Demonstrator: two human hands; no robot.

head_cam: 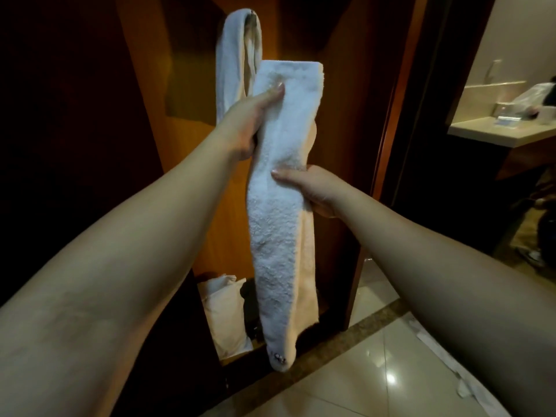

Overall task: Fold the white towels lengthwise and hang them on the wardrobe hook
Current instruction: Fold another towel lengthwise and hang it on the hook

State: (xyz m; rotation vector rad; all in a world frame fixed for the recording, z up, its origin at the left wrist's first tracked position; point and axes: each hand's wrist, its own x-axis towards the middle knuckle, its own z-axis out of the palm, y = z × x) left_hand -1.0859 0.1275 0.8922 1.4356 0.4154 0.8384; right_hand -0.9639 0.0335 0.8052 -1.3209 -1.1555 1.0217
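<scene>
white folded towel [279,164] held upright between your hands. your left hand [249,121] grips its upper edge, thumb pressed on front. your right hand [313,188] pinches its middle from right side. behind it, second towel [233,64] hangs over wardrobe hook [252,15]. pale bag [225,311] on wardrobe floor below.

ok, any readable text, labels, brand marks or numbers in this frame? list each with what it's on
No text can be read in this frame.
Held towel, small dark mark near its bottom corner: too small and blurred to read.
Small item on the bathroom counter at far right: any print on it is too blurred to read.
Hung towel and white bag on the wardrobe floor: no print visible.
</scene>
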